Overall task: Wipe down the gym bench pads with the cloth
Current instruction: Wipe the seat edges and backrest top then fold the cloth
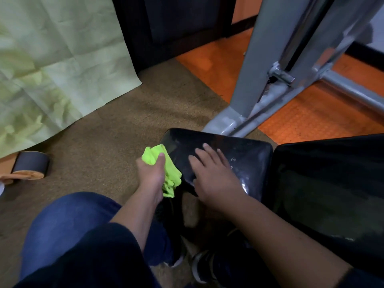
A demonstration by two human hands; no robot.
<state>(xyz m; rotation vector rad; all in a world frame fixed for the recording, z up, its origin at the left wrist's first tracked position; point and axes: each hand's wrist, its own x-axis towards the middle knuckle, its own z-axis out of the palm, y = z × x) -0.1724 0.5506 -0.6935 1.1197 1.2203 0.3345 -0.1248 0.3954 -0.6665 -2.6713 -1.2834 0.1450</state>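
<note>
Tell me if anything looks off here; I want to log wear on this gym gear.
The grey frame shows chipped, scuffed paint around its bolt joint. A creased pale green sheet lies rumpled on the floor at the left. The small pad has a streaky sheen; damage or moisture, I cannot tell.

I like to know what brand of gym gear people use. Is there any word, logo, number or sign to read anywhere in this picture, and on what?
None: no readable text shows anywhere.
Small bench pad: plain shiny black, no label.
Large bench pad: plain black, no label.
Cloth, gripped by the left hand: plain yellow-green.
Grey metal frame: bare paint, no sticker visible.
Pale green sheet: creased, unprinted.
The right hand rests flat on the small pad.
</note>
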